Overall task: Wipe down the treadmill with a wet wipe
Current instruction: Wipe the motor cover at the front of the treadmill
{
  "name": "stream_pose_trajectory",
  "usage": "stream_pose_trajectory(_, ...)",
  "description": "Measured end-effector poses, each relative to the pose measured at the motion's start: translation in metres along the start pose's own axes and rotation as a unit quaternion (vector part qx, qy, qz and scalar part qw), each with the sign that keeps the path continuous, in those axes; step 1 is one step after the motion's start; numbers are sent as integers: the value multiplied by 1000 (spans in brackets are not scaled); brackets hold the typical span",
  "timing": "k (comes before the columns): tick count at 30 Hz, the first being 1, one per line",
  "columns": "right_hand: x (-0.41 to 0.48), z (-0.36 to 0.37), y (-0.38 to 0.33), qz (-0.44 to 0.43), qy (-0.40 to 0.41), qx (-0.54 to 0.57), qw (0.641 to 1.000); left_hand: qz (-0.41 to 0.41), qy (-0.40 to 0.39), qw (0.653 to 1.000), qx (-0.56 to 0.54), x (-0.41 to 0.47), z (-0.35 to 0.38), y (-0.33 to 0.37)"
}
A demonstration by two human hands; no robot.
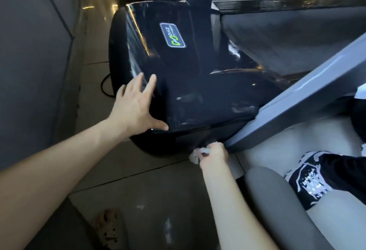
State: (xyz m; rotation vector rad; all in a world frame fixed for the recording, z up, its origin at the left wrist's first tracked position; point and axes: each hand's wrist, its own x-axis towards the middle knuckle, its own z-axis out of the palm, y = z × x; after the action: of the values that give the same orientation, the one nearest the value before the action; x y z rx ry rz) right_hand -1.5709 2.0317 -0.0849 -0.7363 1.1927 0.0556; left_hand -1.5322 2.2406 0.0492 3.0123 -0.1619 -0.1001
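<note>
Resting spread left hand [136, 107] on glossy black treadmill cover [190, 67]; pinching crumpled white wet wipe [195, 155] in right hand [214, 153] below.

Treadmill motor cover [188, 67] glossy black plastic; upright [297, 99] smooth grey; wet wipe [195, 155] crumpled white; floor tiles [138, 170] shiny.

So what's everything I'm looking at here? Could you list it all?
treadmill cover: one, glossy black, centre
logo badge: one, grey and green, on the cover's top
frame posts: two, grey, one slanting across the right, one at top centre
belt: one, dark grey, upper right
cable: one, black, on the floor left of the cover
floor: tiled, brownish
sneaker: one, black and white, lower right
wet wipe: one, white, at the cover's lower edge
left hand: flat on the cover
right hand: gripping the wipe
</note>
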Motion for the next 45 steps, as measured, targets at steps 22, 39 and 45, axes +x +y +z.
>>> stream_pose_trajectory(22,-12,-18,-50,-535,25,-302,789,183,38,975,123,-2,15,66)
stream_pose_trajectory(39,26,-67,-88,-744,58,-597,296,169,62,977,111,1,15,73)
stream_pose_trajectory(45,54,-65,-28,-677,-17,-720,147,157,64,978,118,-1,17,77)
